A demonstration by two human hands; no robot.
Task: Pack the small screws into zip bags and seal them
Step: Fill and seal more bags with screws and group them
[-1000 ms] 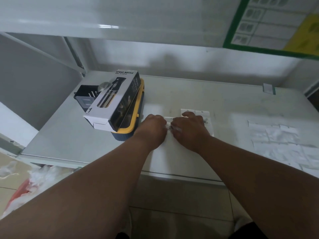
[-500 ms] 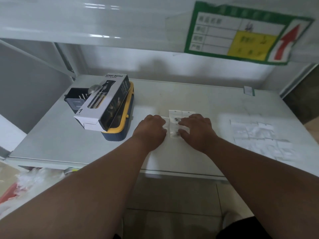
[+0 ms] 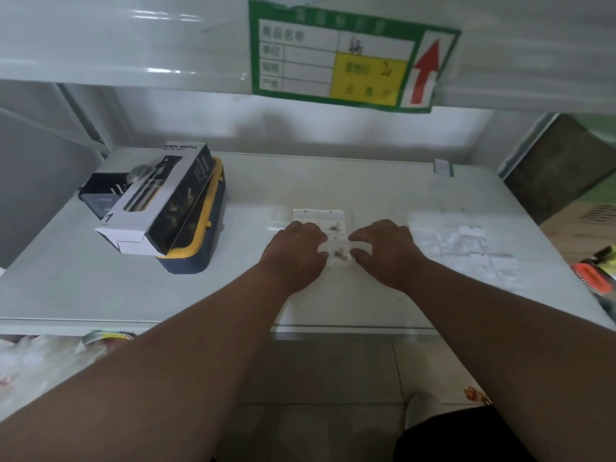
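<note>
The shelf (image 3: 166, 288) serves as a bench, so the work lies flat. A box (image 3: 156, 198) sits on a yellow-edged case (image 3: 200, 235) at the left, out of the way. Loose bags (image 3: 466, 251) wait at the right, within reach. Left hand (image 3: 295, 253) and right hand (image 3: 386, 250), fingers curled, pinch a filled bag (image 3: 338, 253) between them, probably to press its zip closed. Screws (image 3: 340, 253) show inside; another filled bag (image 3: 318, 220) lies just beyond.

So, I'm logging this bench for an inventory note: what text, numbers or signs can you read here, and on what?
"SPRAY BOTTLE": top edge of the black and white box.
"1": near white end of the same box.
Red up arrow: right side of the green-bordered shelf label.
The label's printed table cells and yellow panel: blurred, unreadable.
Small line under "SPRAY BOTTLE": too small.
</note>
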